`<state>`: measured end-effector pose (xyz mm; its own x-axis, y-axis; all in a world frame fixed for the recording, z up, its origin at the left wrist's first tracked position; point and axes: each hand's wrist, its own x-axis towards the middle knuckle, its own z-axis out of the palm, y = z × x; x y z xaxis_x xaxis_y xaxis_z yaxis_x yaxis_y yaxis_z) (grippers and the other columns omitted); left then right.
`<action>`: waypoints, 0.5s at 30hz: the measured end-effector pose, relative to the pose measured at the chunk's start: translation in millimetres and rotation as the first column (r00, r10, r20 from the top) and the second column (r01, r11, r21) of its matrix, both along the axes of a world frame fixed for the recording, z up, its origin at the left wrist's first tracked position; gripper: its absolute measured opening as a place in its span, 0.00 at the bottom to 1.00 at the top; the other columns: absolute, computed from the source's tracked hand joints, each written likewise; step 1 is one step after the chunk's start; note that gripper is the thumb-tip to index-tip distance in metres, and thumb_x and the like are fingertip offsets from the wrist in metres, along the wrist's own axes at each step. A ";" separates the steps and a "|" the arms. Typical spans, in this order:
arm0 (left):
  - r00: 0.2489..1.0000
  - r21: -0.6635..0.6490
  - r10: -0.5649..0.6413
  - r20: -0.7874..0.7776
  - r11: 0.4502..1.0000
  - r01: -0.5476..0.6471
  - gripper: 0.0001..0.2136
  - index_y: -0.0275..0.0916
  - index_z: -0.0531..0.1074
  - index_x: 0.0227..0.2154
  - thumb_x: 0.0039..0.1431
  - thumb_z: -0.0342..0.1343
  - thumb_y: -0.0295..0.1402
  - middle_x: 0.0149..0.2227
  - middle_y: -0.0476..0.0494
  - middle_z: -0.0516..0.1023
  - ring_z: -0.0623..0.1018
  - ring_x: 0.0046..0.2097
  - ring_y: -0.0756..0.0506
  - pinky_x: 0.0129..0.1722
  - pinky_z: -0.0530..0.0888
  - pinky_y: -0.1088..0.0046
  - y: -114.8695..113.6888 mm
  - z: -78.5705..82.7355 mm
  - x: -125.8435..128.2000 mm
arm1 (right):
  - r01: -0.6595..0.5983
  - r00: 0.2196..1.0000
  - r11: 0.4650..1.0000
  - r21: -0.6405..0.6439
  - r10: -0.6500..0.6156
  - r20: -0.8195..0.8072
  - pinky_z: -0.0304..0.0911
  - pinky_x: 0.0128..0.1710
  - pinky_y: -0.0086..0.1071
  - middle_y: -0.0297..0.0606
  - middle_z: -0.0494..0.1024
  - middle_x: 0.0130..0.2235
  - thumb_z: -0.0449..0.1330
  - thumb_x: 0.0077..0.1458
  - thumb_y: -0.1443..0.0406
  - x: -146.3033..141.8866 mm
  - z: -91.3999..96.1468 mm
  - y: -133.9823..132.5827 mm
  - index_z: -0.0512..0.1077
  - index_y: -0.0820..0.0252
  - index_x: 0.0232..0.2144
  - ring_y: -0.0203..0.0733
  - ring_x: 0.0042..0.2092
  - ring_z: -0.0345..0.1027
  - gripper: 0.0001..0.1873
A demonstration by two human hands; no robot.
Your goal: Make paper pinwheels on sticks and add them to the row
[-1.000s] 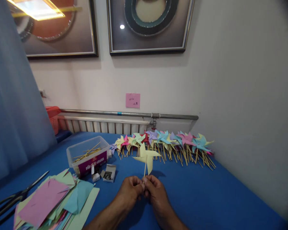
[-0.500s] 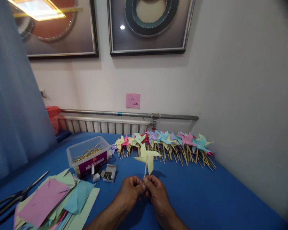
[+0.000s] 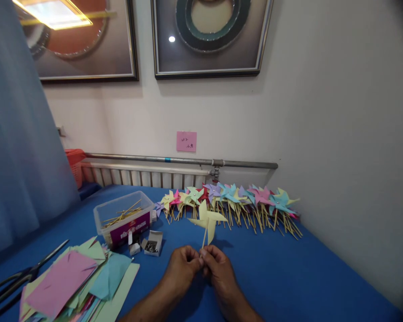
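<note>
A pale yellow paper pinwheel [image 3: 208, 219] on a thin wooden stick stands nearly upright above the blue table, its blades turned away from me. My left hand [image 3: 184, 268] pinches the lower end of the stick between thumb and fingers. Right beside it, my right hand [image 3: 218, 270] grips the same stick end, so the two thumbs almost meet. The very bottom of the stick is hidden by the fingers. Behind the held pinwheel lies a long row of finished-looking pinwheels [image 3: 228, 193] in several colours, sticks pointing toward me.
On the left are a clear plastic box [image 3: 102, 220] of sticks, a small open carton [image 3: 153, 243] of metal pins and another small carton [image 3: 134, 247]. Stacked coloured paper [image 3: 63, 281] lies nearer, next to black scissors [image 3: 30, 273]. A blue curtain [image 3: 23, 134] hangs at left; a radiator pipe [image 3: 188, 161] runs behind.
The yellow pinwheel has tilted slightly to the right and its blades have turned a little. Both hands stay in almost the same place on the stick.
</note>
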<state>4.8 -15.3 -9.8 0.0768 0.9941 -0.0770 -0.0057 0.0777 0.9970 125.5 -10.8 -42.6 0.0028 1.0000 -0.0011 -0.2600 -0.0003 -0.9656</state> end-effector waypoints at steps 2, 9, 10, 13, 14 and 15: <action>1.000 0.008 -0.006 -0.015 1.000 0.007 0.18 0.39 0.64 0.17 0.40 0.68 0.41 0.16 0.52 0.67 0.61 0.20 0.53 0.24 0.56 0.74 -0.5 1.4 -0.2 | 0.007 1.000 1.000 0.005 -0.007 0.004 0.43 0.21 0.27 0.26 0.66 0.17 0.68 0.45 0.47 -0.2 1.3 -0.6 0.69 0.58 0.24 0.30 0.19 0.51 0.22; 0.999 0.000 -0.018 -0.048 1.000 0.018 0.16 0.39 0.64 0.17 0.43 0.67 0.39 0.16 0.52 0.67 0.62 0.21 0.53 0.24 0.57 0.74 -2.5 5.5 -1.4 | 0.006 1.000 1.000 0.013 -0.006 -0.001 0.44 0.22 0.27 0.26 0.66 0.17 0.67 0.47 0.48 -0.6 0.5 -2.5 0.70 0.58 0.25 0.30 0.20 0.52 0.20; 0.999 0.001 -0.016 -0.050 1.000 0.016 0.16 0.39 0.64 0.17 0.43 0.66 0.39 0.16 0.52 0.67 0.62 0.21 0.52 0.24 0.57 0.74 -2.9 5.9 -1.2 | 0.005 1.000 1.000 0.013 -0.005 -0.001 0.44 0.22 0.27 0.26 0.66 0.17 0.67 0.47 0.48 -0.5 -0.1 -2.3 0.70 0.58 0.25 0.30 0.20 0.52 0.20; 0.999 -0.007 -0.007 -0.051 1.000 0.007 0.15 0.39 0.63 0.17 0.43 0.65 0.37 0.15 0.53 0.66 0.61 0.20 0.53 0.24 0.57 0.74 -4.1 8.8 -0.4 | 0.001 1.000 1.000 0.030 -0.001 0.002 0.45 0.22 0.27 0.26 0.67 0.18 0.68 0.46 0.48 -0.1 -1.9 -1.0 0.70 0.59 0.24 0.30 0.20 0.52 0.21; 0.999 -0.011 -0.006 -0.048 1.000 0.006 0.15 0.39 0.63 0.16 0.43 0.65 0.37 0.15 0.53 0.66 0.61 0.20 0.53 0.24 0.57 0.74 -4.6 10.1 -0.1 | -0.002 1.000 0.999 0.034 0.002 0.004 0.45 0.22 0.27 0.26 0.67 0.18 0.68 0.46 0.48 0.1 -2.3 -0.4 0.70 0.59 0.24 0.30 0.20 0.52 0.21; 0.999 -0.015 -0.007 -0.044 1.000 0.007 0.15 0.39 0.63 0.16 0.42 0.65 0.37 0.15 0.53 0.66 0.61 0.20 0.53 0.24 0.57 0.74 -5.0 11.3 0.1 | -0.004 1.000 0.999 0.034 0.004 0.005 0.45 0.22 0.27 0.26 0.67 0.18 0.67 0.46 0.48 0.2 -2.5 0.1 0.70 0.59 0.24 0.30 0.20 0.52 0.21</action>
<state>4.9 -20.3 1.5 0.0801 0.9922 -0.0957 0.0391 0.0928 0.9949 125.7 -10.7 -45.2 -0.0009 0.9995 0.0331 -0.2554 0.0317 -0.9663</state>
